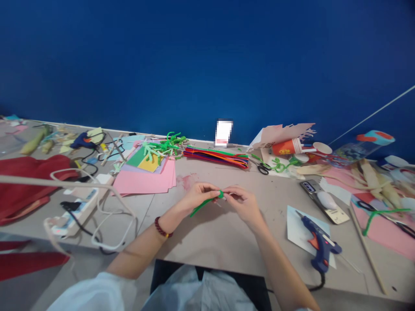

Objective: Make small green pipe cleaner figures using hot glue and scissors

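A green pipe cleaner (200, 208) is held over the middle of the table, with a small coiled loop at its right end. My left hand (200, 195) pinches it beside the coil, and its straight tail slants down to the left. From the other side, the fingertips of my right hand (241, 200) close at the coil. Whether a second small piece sits inside the coil is too small to tell. Just beyond my hands lies a bundle of multicoloured pipe cleaners (216, 158). Green twisted pipe-cleaner shapes (162, 147) rest on coloured paper to its left.
Pink paper sheets (142, 179) and a white power strip (79, 207) with cables lie left. At right are a blue glue gun (319, 242) on pale paper, a phone (324, 202), a wooden stick (366, 248) and scissors (263, 169). A blue wall (207, 65) stands behind.
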`<control>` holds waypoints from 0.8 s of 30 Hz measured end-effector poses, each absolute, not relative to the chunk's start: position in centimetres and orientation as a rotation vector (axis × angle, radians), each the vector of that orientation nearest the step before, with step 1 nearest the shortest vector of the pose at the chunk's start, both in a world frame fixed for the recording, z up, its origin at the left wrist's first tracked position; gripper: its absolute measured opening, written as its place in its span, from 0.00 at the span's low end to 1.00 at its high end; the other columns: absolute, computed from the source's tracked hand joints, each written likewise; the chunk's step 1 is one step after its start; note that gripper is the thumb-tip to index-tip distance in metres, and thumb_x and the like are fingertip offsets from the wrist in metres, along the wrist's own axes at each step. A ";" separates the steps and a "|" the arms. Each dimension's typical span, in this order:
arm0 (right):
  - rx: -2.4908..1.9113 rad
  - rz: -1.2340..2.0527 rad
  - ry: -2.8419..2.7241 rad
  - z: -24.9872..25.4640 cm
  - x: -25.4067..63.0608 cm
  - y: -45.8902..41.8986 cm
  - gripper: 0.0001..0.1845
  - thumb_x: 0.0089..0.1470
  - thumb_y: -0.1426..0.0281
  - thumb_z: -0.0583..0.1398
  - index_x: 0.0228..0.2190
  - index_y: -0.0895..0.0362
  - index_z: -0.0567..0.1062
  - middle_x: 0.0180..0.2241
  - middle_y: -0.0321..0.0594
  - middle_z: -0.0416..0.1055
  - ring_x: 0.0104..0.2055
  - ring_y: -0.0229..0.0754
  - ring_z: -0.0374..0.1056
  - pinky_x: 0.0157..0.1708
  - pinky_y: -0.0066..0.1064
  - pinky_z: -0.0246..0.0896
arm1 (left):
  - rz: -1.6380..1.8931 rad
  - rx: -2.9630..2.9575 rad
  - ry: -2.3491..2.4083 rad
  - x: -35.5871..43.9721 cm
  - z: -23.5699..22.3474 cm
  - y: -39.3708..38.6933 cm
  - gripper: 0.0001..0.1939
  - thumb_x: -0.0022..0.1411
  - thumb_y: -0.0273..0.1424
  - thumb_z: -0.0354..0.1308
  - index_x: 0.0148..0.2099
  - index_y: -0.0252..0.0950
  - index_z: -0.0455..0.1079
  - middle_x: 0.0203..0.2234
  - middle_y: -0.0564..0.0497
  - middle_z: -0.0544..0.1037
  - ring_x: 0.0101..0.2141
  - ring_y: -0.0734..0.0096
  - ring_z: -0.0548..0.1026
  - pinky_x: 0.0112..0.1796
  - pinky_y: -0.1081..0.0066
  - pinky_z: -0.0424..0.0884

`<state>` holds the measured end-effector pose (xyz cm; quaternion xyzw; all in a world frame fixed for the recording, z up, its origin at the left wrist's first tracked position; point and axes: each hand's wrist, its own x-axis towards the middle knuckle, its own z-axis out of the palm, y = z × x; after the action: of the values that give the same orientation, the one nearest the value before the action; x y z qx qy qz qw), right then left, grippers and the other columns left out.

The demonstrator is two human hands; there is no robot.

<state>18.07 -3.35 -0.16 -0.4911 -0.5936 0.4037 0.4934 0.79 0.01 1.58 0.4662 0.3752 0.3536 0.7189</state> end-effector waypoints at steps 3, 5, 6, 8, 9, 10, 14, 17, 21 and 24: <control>-1.183 1.057 -1.351 -0.4 18.1 -3.3 0.08 0.47 0.65 0.61 0.30 0.56 0.77 0.31 0.41 0.74 0.31 0.39 0.70 0.32 0.29 0.66 | 0.739 0.986 0.820 0.5 1.8 0.1 0.16 0.45 0.39 0.66 0.32 0.31 0.76 0.23 0.47 0.79 0.23 0.75 0.73 0.30 0.73 0.70; -1.181 1.090 -1.311 -0.5 18.2 -3.3 0.09 0.47 0.65 0.62 0.31 0.56 0.77 0.31 0.41 0.74 0.30 0.38 0.69 0.31 0.29 0.66 | 0.707 1.031 0.805 0.4 1.9 0.2 0.16 0.44 0.37 0.67 0.35 0.32 0.77 0.29 0.46 0.80 0.28 0.72 0.75 0.35 0.71 0.71; -1.184 1.101 -1.297 -0.6 18.2 -3.3 0.10 0.46 0.64 0.62 0.31 0.56 0.77 0.31 0.41 0.74 0.29 0.38 0.69 0.31 0.30 0.66 | 0.703 1.079 0.800 0.4 1.9 0.2 0.16 0.43 0.35 0.67 0.36 0.33 0.77 0.32 0.45 0.80 0.31 0.70 0.76 0.38 0.71 0.70; -1.195 1.107 -1.275 -0.7 18.2 -3.3 0.10 0.46 0.64 0.62 0.30 0.57 0.77 0.31 0.41 0.75 0.28 0.37 0.69 0.31 0.30 0.66 | 0.723 1.174 0.805 0.4 1.6 0.3 0.17 0.42 0.33 0.68 0.37 0.34 0.77 0.36 0.45 0.79 0.36 0.67 0.75 0.41 0.69 0.70; -1.202 1.105 -1.267 -0.8 18.2 -3.2 0.11 0.46 0.63 0.62 0.30 0.57 0.77 0.31 0.41 0.75 0.28 0.38 0.69 0.31 0.30 0.67 | 0.744 1.202 0.819 0.4 1.4 0.3 0.16 0.43 0.32 0.68 0.37 0.34 0.76 0.36 0.45 0.79 0.37 0.67 0.75 0.41 0.69 0.69; -1.209 1.101 -1.264 -0.9 18.2 -3.2 0.11 0.46 0.63 0.62 0.30 0.57 0.77 0.31 0.41 0.75 0.29 0.38 0.69 0.31 0.31 0.67 | 0.763 1.212 0.837 0.5 1.2 0.3 0.16 0.43 0.33 0.67 0.37 0.34 0.76 0.36 0.45 0.79 0.37 0.66 0.75 0.41 0.68 0.70; -1.234 1.077 -1.280 -1.1 18.2 -3.2 0.11 0.46 0.63 0.61 0.31 0.57 0.77 0.32 0.42 0.75 0.29 0.38 0.69 0.32 0.31 0.67 | 0.885 1.236 0.916 0.9 0.5 0.2 0.19 0.44 0.33 0.67 0.40 0.34 0.74 0.33 0.46 0.79 0.33 0.69 0.75 0.36 0.71 0.71; -1.234 1.052 -1.294 -1.2 18.3 -3.1 0.11 0.47 0.63 0.61 0.30 0.56 0.78 0.32 0.41 0.75 0.29 0.38 0.69 0.32 0.31 0.67 | 0.967 1.262 0.941 1.1 0.3 0.2 0.15 0.43 0.33 0.67 0.35 0.33 0.73 0.29 0.49 0.78 0.30 0.71 0.75 0.33 0.73 0.70; -1.214 1.029 -1.299 -1.0 18.2 -3.2 0.09 0.47 0.64 0.61 0.30 0.56 0.78 0.32 0.41 0.74 0.31 0.39 0.70 0.33 0.31 0.68 | 0.942 1.233 0.962 1.0 0.0 0.2 0.13 0.43 0.35 0.67 0.30 0.32 0.73 0.24 0.49 0.78 0.26 0.72 0.74 0.31 0.72 0.71; -1.201 1.016 -1.296 -0.6 18.1 -3.3 0.08 0.47 0.65 0.61 0.29 0.55 0.78 0.32 0.41 0.73 0.31 0.39 0.70 0.32 0.31 0.69 | 0.937 1.171 0.952 1.0 -0.2 0.2 0.13 0.43 0.35 0.67 0.29 0.32 0.73 0.23 0.50 0.78 0.25 0.73 0.74 0.30 0.73 0.70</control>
<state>18.10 -3.31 -0.61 -0.5018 -0.5416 0.4245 0.5241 0.99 0.16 -0.18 0.5117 0.4160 0.4091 0.6307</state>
